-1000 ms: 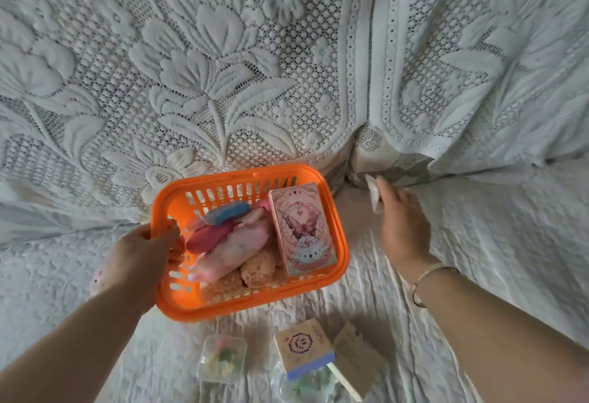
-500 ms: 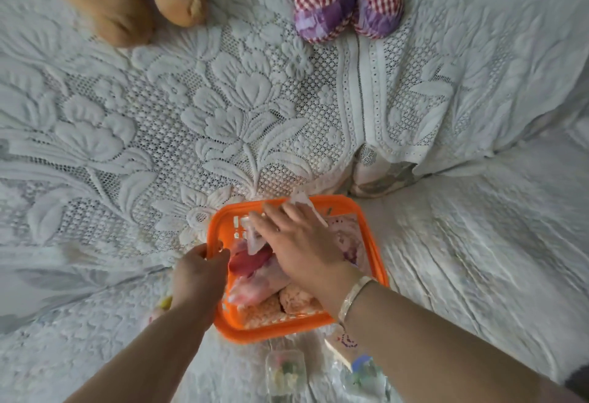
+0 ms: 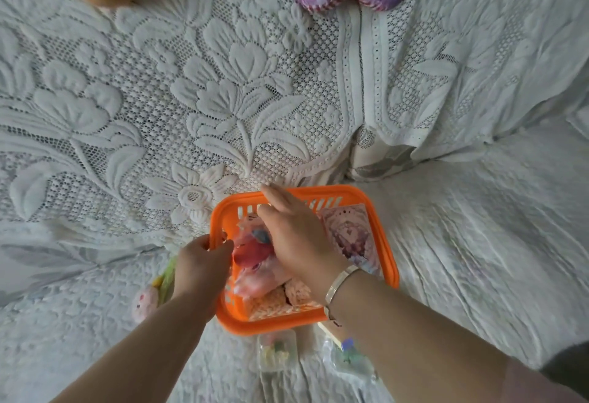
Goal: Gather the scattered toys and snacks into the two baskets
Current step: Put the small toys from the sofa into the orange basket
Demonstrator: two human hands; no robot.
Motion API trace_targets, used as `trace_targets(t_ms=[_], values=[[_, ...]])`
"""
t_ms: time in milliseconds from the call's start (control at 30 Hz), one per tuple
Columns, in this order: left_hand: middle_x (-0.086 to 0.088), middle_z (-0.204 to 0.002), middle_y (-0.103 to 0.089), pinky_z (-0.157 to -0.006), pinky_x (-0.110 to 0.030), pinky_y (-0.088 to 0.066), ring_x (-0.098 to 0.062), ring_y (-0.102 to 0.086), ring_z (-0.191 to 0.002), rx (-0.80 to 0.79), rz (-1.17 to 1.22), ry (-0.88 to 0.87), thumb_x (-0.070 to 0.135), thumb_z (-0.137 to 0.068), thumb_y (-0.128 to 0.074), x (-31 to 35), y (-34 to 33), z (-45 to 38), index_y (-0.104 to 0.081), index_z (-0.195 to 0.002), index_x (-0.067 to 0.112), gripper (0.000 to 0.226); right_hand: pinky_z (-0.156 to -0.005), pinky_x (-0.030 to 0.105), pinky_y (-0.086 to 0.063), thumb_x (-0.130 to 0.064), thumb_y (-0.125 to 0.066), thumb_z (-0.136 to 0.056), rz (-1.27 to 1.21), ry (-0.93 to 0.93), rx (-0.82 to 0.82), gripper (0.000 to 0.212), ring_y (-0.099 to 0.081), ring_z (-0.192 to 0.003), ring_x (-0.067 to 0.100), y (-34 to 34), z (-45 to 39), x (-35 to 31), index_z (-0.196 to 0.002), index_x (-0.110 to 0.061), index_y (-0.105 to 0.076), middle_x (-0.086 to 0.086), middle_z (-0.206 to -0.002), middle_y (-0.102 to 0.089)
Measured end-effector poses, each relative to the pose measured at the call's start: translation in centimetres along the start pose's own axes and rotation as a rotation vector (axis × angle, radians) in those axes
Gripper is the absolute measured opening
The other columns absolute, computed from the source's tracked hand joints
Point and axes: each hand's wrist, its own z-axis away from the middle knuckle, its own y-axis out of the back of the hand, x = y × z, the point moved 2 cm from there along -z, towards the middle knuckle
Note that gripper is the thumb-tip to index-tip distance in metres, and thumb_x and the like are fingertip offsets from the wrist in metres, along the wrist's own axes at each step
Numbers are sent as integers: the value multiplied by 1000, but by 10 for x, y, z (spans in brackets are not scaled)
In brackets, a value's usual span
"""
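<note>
Left hand (image 3: pixel 204 259) is clamped on the orange basket (image 3: pixel 387 262) at its nine o'clock rim, fingers curled over the edge. Right hand (image 3: pixel 296 236) reaches in over the load, fingers stretched toward the far wall at twelve o'clock; whether it has let go of anything I cannot tell.

That basket looks like thin slotted plastic, light and a bit flexible, so the rim is the place to grip it. It sits low centre on the white quilted cover (image 3: pixel 478 243), already crowded: a pink card box (image 3: pixel 350 233) on edge at three o'clock, crinkly pink snack packets (image 3: pixel 255 281) in the middle, likely soft and slippery.

Outside, at six o'clock, a small clear plastic box (image 3: pixel 277 351) looks rigid and easy to pinch by its sides; a pink plush toy (image 3: pixel 145 302) waits at eight o'clock, soft, grab anywhere
</note>
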Motion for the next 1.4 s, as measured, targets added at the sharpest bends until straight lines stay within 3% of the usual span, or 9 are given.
trace_targets(t_ms=[133,367,467,633,733,1000,1233,1333,1400], values=[[-13,-62,-65,-65,-38,-49,-28,-58,-59,21,-9,19,10,-89,-64,-7,6,-1,-69,-75,9,15,-116,38,-25,-13,-55,-91,-29,10,-13,35,-24,-143,25,7,1,6,-125,-16,-54,3,-155,-30],[-13,-62,-65,-66,-41,-49,-28,-56,-58,65,-26,42,11,-89,-65,-6,31,-18,-69,-76,9,13,-110,42,-35,-8,-52,-92,131,-330,372,44,-37,-135,28,51,44,81,-136,-11,-49,11,-151,-36],[-14,-64,-66,-67,-48,-53,-29,-59,-59,70,-57,27,14,-86,-66,-7,42,-25,-70,-75,10,11,-112,48,-29,-21,-52,-93,213,-538,158,56,-29,-141,32,36,93,114,-146,-11,-35,14,-156,-23],[-16,-69,-71,-76,-55,-58,-35,-67,-69,74,-127,9,21,-77,-67,-10,56,-25,-70,-72,11,12,-119,43,-13,-80,-31,-79,142,-714,-344,93,-2,-148,25,-23,166,97,-152,-30,-4,7,-161,3],[-17,-71,-70,-75,-50,-58,-31,-63,-67,75,-111,-9,14,-84,-65,-12,58,-27,-69,-72,11,13,-119,41,-12,-83,-39,-75,145,-729,-492,100,-4,-147,29,-55,179,75,-152,-32,0,13,-160,2],[-15,-71,-68,-70,-40,-50,-27,-60,-67,31,-57,3,12,-86,-64,-21,69,-41,-68,-75,7,13,-112,40,-26,-56,-47,-90,279,-747,-403,79,-31,-135,37,-84,185,63,-153,-21,-14,22,-151,-25],[-14,-70,-66,-65,-34,-49,-26,-58,-62,33,-35,-4,9,-88,-62,-19,81,-43,-66,-73,7,16,-74,47,-56,-39,-87,-55,380,-745,-202,73,-61,-85,43,-80,187,62,-114,0,-65,27,-99,-63],[-15,-70,-64,-69,-38,-49,-26,-58,-66,46,-18,5,8,-88,-62,-18,84,-42,-65,-72,7,16,-76,48,-54,-39,-81,-65,435,-764,-102,65,-59,-86,45,-68,189,59,-113,2,-65,31,-102,-61],[-16,-70,-64,-67,-39,-49,-27,-58,-67,60,-27,12,9,-86,-62,-19,87,-39,-66,-73,6,14,-83,50,-51,-47,-56,-80,410,-818,8,63,-55,-93,46,-55,188,57,-118,3,-60,33,-109,-57]])
